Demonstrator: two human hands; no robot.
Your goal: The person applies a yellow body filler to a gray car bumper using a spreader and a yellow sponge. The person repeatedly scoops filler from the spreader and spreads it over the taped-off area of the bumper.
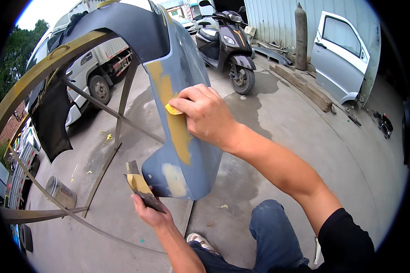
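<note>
A grey car bumper (199,127) stands on end, its upper part resting on a metal stand. Down its face runs a band of yellow putty (180,136), and a pale filler patch (174,179) shows near the lower end. With closed fingers my right hand (209,116) pinches a yellow putty spreader (172,109), its edge against the putty band. Below and to the left, my left hand (154,213) grips a dark putty board (151,200) with a lump of yellow putty (139,183) on it. The board is beside the bumper's lower corner.
The metal stand (118,116) spreads its legs over the concrete floor at left, near a clear bucket (60,193). Behind are a white truck (89,68) and a black scooter (230,43). A silver car door (340,57), a gas cylinder (300,38) and a wooden beam (303,88) are at right.
</note>
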